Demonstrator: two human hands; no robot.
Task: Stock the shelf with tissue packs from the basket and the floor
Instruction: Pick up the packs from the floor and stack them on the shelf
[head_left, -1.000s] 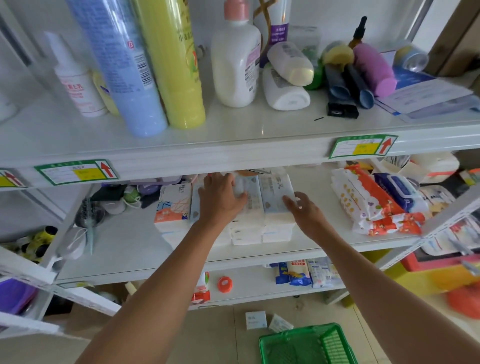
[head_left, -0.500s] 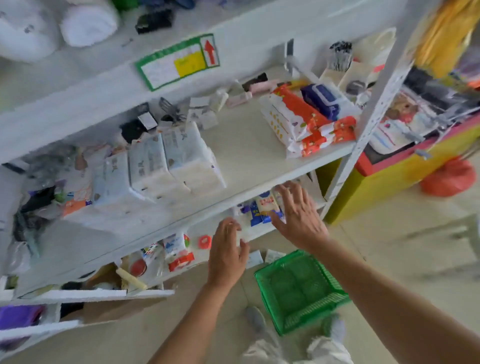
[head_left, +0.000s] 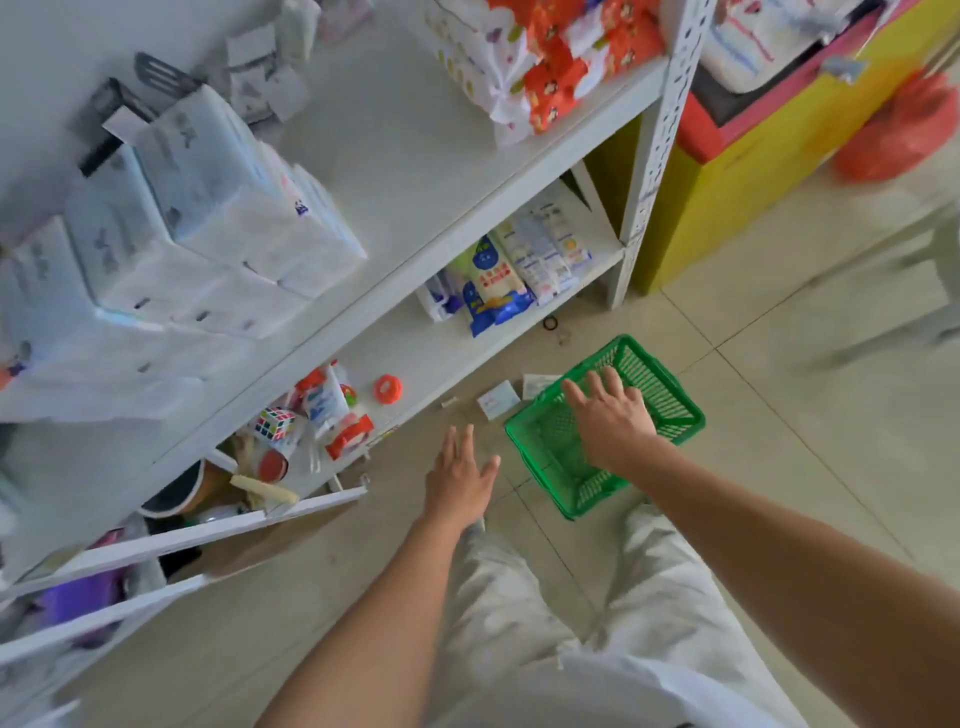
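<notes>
Both empty hands dropped: right hand (head_left: 613, 421) over basket (head_left: 670, 387), left hand (head_left: 460, 480) beside.

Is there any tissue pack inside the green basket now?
No, the green basket shows only its bare mesh bottom under the right hand, while two small packs lie on the floor beside it.

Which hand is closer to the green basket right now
Right. The right hand is spread over the green basket; the left hand hovers over the floor beside it, shelf side.
</notes>
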